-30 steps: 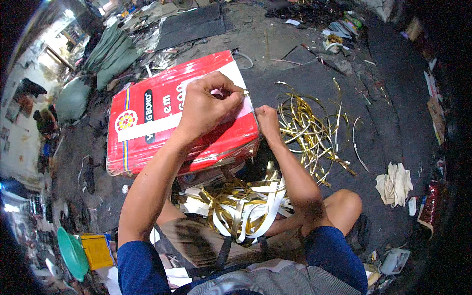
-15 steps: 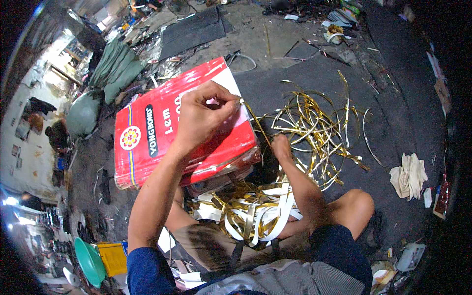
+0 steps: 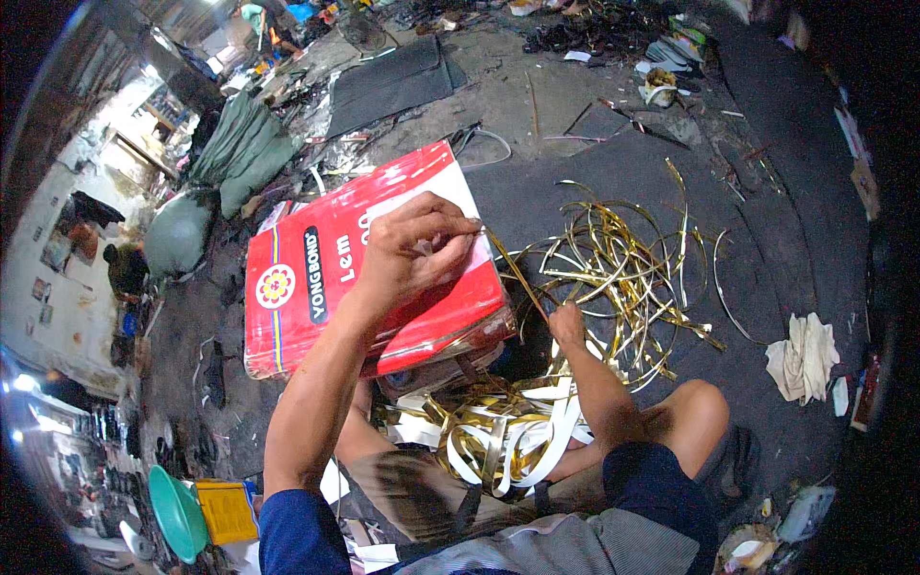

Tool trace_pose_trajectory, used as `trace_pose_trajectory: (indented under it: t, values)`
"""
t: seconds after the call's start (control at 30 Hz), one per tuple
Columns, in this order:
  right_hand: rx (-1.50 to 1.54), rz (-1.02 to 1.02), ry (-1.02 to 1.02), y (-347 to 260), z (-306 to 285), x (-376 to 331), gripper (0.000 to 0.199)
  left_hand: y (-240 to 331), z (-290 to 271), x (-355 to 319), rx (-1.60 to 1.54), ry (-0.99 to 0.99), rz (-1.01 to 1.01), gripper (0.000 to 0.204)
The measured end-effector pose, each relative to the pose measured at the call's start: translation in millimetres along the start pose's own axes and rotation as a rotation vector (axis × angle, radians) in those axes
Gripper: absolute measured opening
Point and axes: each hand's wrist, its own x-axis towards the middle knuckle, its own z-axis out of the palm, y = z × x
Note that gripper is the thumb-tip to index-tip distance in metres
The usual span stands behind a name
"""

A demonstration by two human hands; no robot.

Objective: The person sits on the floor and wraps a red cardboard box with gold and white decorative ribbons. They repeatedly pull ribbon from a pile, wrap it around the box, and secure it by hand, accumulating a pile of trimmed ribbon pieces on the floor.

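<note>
My left hand [image 3: 412, 247] is raised over the red box [image 3: 402, 335], its thumb and fingers pinching one end of a narrow gold strip [image 3: 517, 273]. From there the strip runs slantwise down to my right hand [image 3: 567, 326], which is closed on it just past the box's right edge. Between the two hands the strip looks nearly straight. A heap of wider gold and white strips [image 3: 498, 443] lies in my lap, below the box. To the right of the box, a loose tangle of narrow gold strips [image 3: 623, 259] rests on the dark mat.
A crumpled cream cloth [image 3: 801, 356] lies on the floor at the right. Far off sits a dark flat sheet [image 3: 393, 84], with grey-green sacks [image 3: 235, 153] to the left. A green basin [image 3: 175, 513] and a yellow container [image 3: 226, 511] stand at lower left.
The whole view has shifted, so most things appear slightly lower and to the right. Both hands keep hold of the gold strip, in much the same pose over and beside the box.
</note>
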Motion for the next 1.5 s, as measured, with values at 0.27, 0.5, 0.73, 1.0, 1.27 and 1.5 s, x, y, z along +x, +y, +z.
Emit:
trace_pose_trajectory:
  t: [0.27, 0.5, 0.73, 1.0, 1.27, 1.5]
  values:
    - [0.198, 0.342, 0.037, 14.2, 3.0, -3.5, 0.03, 5.8, -4.1, -3.3, 0.072, -0.027, 0.09, 0.016]
    - [0.222, 0.268, 0.063, 32.4, 6.9, -2.2, 0.034, 6.0, -3.5, -4.8, 0.099, -0.031, 0.11, 0.022]
    - [-0.092, 0.061, 0.077, 33.8, 2.5, -2.1, 0.029, 10.3, -12.9, -7.8, 0.121, -0.083, 0.09, 0.023]
    - [-0.025, 0.385, 0.238, 65.5, -9.9, 7.8, 0.041, 7.0, -7.7, -21.8, 0.308, -0.22, 0.065, 0.045]
    - [0.539, 1.086, 0.567, 142.9, -25.0, 47.9, 0.037, 16.9, 5.8, -3.0, 0.406, -0.295, 0.062, 0.076]
    - [1.379, 1.05, 0.639, 108.1, -11.7, 41.7, 0.032, 21.0, -2.1, -5.4, 0.293, -0.34, -0.084, 0.077]
